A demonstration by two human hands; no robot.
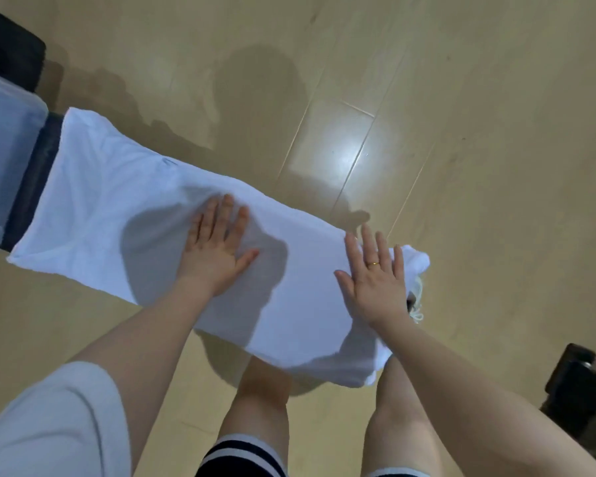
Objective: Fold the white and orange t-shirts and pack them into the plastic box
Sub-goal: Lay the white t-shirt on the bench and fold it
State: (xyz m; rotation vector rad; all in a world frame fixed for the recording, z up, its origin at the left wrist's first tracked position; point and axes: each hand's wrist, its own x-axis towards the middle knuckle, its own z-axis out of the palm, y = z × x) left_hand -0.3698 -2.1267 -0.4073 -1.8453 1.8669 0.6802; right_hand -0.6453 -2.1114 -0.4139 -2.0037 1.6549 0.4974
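The white t-shirt (117, 215) lies on the wooden floor as a long narrow strip, folded lengthwise, running from upper left to lower right. My left hand (217, 246) presses flat on its middle with straight fingers. My right hand (375, 273) rests flat on the strip's right end, fingers spread, a ring on one finger. The plastic box (4, 160) shows at the left edge, pale blue and translucent, close to the shirt's far end. No orange t-shirt is in view.
A dark mat or cloth (31, 180) lies between the box and the shirt's left end. A dark piece of furniture (585, 401) stands at the lower right. My bare legs (399, 425) are just below the shirt. Wooden floor (461, 98) stretches beyond.
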